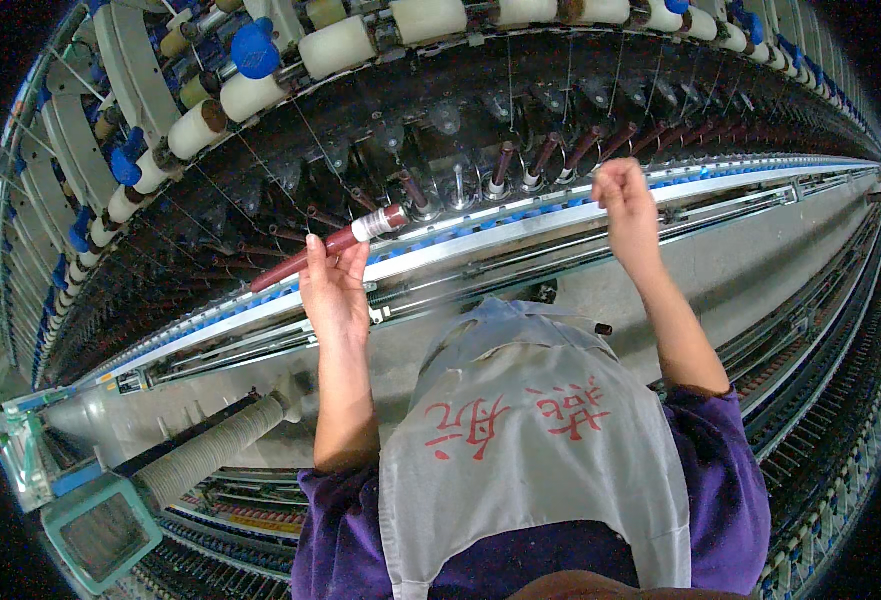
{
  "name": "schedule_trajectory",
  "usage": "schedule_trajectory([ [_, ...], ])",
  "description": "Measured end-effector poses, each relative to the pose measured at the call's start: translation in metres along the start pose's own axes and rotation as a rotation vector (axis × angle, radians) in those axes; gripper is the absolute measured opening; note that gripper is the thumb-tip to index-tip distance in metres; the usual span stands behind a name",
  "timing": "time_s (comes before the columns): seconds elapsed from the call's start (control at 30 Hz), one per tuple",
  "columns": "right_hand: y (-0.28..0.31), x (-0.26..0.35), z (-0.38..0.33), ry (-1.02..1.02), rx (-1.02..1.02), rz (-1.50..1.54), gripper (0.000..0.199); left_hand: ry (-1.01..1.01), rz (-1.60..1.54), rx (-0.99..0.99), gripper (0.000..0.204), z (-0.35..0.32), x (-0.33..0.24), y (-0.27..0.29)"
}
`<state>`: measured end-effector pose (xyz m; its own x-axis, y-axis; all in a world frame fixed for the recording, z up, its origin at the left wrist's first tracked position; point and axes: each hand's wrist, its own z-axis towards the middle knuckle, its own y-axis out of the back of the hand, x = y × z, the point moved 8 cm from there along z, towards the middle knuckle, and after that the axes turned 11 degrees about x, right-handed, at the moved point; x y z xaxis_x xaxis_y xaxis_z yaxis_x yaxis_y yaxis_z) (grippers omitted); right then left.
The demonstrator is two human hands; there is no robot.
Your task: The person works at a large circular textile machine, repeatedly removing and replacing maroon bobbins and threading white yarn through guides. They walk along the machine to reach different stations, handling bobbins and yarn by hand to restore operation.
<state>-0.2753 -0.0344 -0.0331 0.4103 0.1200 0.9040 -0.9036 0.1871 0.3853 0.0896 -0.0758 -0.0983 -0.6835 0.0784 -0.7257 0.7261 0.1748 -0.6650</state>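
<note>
My left hand (336,290) is closed round a dark red spinning bobbin (301,262), a long tube with a band of white yarn near its right end. The bobbin is tilted, its right end higher, in front of the row of spindles. Close to its upper end stands a bare metal spindle (460,188) with no tube on it. My right hand (625,190) is raised off to the right, its fingers pinched together; whatever may be between them is too small to make out. Just beyond it is a dark red bobbin (583,148) on its spindle.
A spinning frame curves across the view, with white rollers (337,46) and blue caps (255,50) along its top. A pale rail (521,205) runs below the spindles. At the lower left are a ribbed hose (223,448) and a teal-framed box (103,535).
</note>
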Motion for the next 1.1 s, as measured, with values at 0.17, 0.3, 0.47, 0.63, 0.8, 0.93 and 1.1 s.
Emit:
schedule_trajectory([
  [0.17, -0.037, 0.025, -0.006, 0.358, 0.311, -0.637, 0.010, 0.006, 0.052, 0.020, 0.015, 0.002, -0.009, 0.017],
  [0.3, -0.053, 0.003, -0.004, 0.153, 0.662, -0.692, 0.010, -0.036, 0.700, 0.050, 0.018, 0.000, -0.019, 0.027],
  [0.47, -0.049, -0.005, 0.010, -0.087, 0.540, -0.316, 0.013, 0.118, 1.224, 0.353, 0.028, -0.013, 0.018, 0.010],
  [0.63, -0.061, 0.017, 0.006, 0.290, 0.574, -0.690, 0.012, 0.236, 1.430, 0.580, 0.030, -0.028, 0.040, 0.000],
  [0.8, -0.065, 0.004, 0.001, 0.361, 0.683, -0.764, 0.011, 0.349, 1.592, 0.719, 0.035, -0.030, 0.053, 0.018],
  [0.93, -0.066, -0.028, 0.012, 0.202, 0.664, -0.676, 0.020, 0.242, 1.650, 0.825, 0.034, -0.042, 0.075, 0.047],
  [1.1, -0.061, -0.082, 0.027, -0.001, 0.544, -0.737, 0.022, 0.218, 1.853, 0.726, 0.032, -0.048, 0.063, 0.158],
])
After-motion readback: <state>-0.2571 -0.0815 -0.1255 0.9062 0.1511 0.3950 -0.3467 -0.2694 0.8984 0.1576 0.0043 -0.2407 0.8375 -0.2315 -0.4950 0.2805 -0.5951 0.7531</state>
